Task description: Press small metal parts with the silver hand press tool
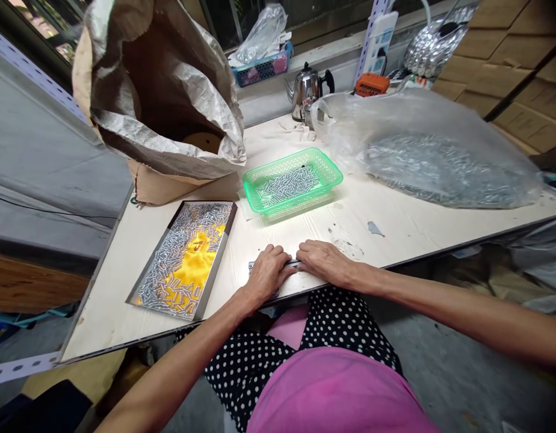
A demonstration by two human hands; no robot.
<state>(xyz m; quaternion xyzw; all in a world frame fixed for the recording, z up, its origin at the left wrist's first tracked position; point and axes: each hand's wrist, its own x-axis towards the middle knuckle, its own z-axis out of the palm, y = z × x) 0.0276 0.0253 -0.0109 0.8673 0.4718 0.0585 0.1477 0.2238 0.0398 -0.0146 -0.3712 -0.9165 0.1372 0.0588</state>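
Observation:
At the near edge of the table, my left hand (268, 275) and my right hand (325, 261) are close together with fingers bent. Both are closed on a slim grey metal strip (294, 263), which shows in the gap between them. Most of the strip is covered by my fingers, so its exact kind is hidden. To the left lies a shallow tray (209, 278) of small metal pins or screws, with a yellow bottom partly showing. Beyond my hands sits a green plastic basket (284, 209) holding many similar small metal parts.
A large open paper sack (169, 78) stands at the back left. On the right lies a clear plastic bag (440, 162) full of metal parts. A steel kettle (306, 93), a blue basket (264, 68) and an orange box (372, 85) are at the back.

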